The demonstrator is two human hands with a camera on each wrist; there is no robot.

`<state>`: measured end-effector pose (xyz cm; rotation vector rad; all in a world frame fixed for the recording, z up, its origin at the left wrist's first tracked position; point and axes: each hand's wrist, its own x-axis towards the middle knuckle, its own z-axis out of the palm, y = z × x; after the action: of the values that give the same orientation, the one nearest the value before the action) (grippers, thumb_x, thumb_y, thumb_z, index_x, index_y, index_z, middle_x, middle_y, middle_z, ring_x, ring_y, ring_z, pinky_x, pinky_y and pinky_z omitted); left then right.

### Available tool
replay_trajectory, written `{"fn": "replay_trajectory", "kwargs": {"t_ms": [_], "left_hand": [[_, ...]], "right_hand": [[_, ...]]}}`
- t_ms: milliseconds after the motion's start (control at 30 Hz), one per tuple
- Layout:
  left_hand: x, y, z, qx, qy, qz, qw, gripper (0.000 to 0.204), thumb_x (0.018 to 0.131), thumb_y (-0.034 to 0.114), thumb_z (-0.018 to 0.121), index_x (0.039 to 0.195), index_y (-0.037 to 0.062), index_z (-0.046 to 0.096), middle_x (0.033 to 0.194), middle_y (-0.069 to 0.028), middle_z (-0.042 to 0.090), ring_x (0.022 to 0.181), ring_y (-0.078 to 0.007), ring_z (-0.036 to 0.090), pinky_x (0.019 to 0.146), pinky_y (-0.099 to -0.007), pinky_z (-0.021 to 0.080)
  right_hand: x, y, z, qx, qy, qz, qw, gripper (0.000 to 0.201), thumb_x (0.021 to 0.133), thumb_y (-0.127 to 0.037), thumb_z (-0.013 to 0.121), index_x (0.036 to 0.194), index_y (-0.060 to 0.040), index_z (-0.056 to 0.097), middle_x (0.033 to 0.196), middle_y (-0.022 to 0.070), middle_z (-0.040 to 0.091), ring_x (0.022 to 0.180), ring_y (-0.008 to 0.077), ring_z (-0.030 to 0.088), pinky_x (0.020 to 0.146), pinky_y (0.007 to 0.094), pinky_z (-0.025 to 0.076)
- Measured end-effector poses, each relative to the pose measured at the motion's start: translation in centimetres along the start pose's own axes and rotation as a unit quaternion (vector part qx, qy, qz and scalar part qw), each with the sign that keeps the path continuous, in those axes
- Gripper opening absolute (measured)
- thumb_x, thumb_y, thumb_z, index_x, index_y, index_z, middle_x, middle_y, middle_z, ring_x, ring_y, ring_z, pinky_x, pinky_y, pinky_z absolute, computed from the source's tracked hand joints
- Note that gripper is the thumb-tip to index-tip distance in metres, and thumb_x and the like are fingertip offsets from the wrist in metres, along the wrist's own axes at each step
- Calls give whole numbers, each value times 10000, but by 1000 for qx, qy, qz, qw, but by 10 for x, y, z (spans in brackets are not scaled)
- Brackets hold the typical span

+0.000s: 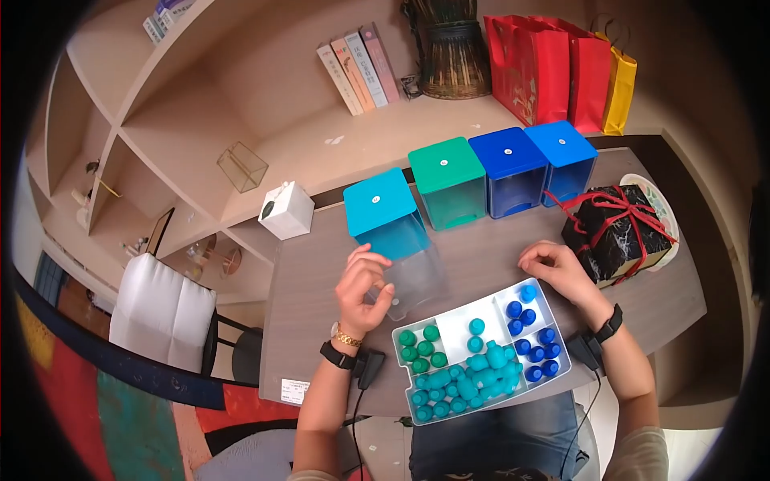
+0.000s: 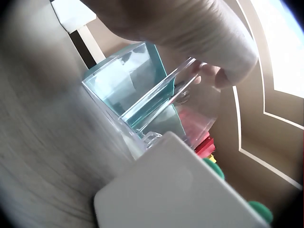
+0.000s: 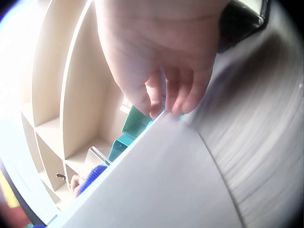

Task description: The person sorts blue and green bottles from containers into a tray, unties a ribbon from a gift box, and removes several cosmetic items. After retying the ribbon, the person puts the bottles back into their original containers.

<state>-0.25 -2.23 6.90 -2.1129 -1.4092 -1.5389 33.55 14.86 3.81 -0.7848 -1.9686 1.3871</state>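
Note:
My left hand [image 1: 362,289], fingers loosely bent and thumb apart, is over the left side of a clear drawer [image 1: 413,284] pulled out from a teal-lidded box [image 1: 381,204]. In the left wrist view, fingertips [image 2: 221,78] show at the clear plastic. My right hand [image 1: 557,268] hovers beyond the far right corner of a white divided tray [image 1: 449,325], fingers loosely curled with nothing in them. Small rounded plastic pieces fill the tray: green pieces [image 1: 409,353] at left, a heap of teal pieces [image 1: 481,377] at the middle and front, blue pieces [image 1: 537,353] at right.
Behind the hands stand a green-lidded box [image 1: 449,188], a dark blue-lidded box [image 1: 509,168] and a lighter blue-lidded box [image 1: 565,156]. A black box with red ribbon [image 1: 618,232] sits at right. A white cube-shaped box [image 1: 286,212] stands at the table's back left.

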Motion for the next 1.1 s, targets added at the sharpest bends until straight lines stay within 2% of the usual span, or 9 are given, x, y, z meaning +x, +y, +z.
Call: {"fn": "replay_trajectory", "kwargs": {"t_ms": [100, 200, 300, 500, 600, 700, 900, 1000, 1100], "left_hand": [[-3, 2, 2, 1, -42, -1, 999, 146, 786, 78, 688, 730, 48, 557, 833, -79, 620, 1034, -303, 685, 1138, -600, 362], [4, 3, 1, 30, -43, 14, 998, 92, 804, 73, 677, 748, 47, 608, 871, -89, 646, 1088, -319, 665, 1160, -625, 329], [6, -8, -5, 53, -19, -2, 998, 52, 821, 77, 665, 791, 41, 641, 913, -93, 659, 1122, -327, 648, 1176, -637, 297], [2, -17, -12, 110, -60, -17, 992, 83, 879, 110, 676, 872, 30, 654, 959, -101, 674, 1132, -333, 648, 1182, -615, 306], [0, -16, -6, 93, -93, -20, 991, 74, 899, 99, 675, 892, 28, 655, 968, -105, 673, 1130, -338, 646, 1176, -606, 323], [1, -18, -5, 105, -83, -5, 991, 61, 914, 88, 677, 932, 33, 659, 985, -101, 661, 1146, -334, 631, 1185, -591, 324], [-2, -23, -6, 83, -69, -37, 993, 86, 921, 98, 672, 926, 13, 656, 990, -119, 670, 1167, -349, 630, 1163, -603, 351], [-3, -27, -5, 93, -57, -28, 994, 85, 924, 97, 670, 940, 15, 656, 995, -123, 670, 1167, -354, 627, 1155, -600, 366], [-7, -37, -7, 96, -20, -42, 994, 85, 931, 95, 664, 956, 15, 652, 998, -119, 668, 1169, -357, 624, 1148, -596, 378]], "right_hand": [[-1, 1, 1, -16, -21, 18, 999, 133, 911, -101, 694, 961, 10, 748, 991, 75, 712, 897, 149, 686, 842, 294, 535], [-2, -4, 1, -41, -34, 22, 998, 137, 900, -105, 700, 961, 5, 753, 978, 84, 716, 886, 154, 693, 825, 296, 540], [-2, -5, -1, -55, -53, 25, 997, 114, 925, -79, 692, 979, 5, 745, 1014, 52, 691, 898, 116, 662, 792, 262, 525], [-3, -7, 0, -66, -55, 22, 996, 114, 909, -85, 702, 976, -7, 750, 988, 48, 690, 887, 118, 663, 777, 262, 522], [-3, -7, 0, -76, -57, 15, 995, 116, 903, -90, 708, 975, -9, 750, 974, 48, 688, 879, 117, 662, 766, 262, 519], [-4, -8, 1, -77, -55, 16, 995, 113, 904, -87, 704, 973, -10, 750, 967, 49, 686, 874, 116, 661, 757, 260, 516], [-5, -11, 1, -80, -58, 14, 995, 111, 909, -88, 697, 970, -13, 751, 966, 49, 684, 862, 118, 659, 746, 259, 513], [-5, -10, 1, -84, -57, 14, 995, 112, 910, -92, 699, 970, -14, 752, 964, 50, 686, 861, 119, 658, 744, 260, 512], [-5, -11, 1, -86, -57, 14, 995, 113, 912, -94, 698, 970, -14, 752, 961, 52, 689, 860, 119, 658, 743, 261, 512]]}}
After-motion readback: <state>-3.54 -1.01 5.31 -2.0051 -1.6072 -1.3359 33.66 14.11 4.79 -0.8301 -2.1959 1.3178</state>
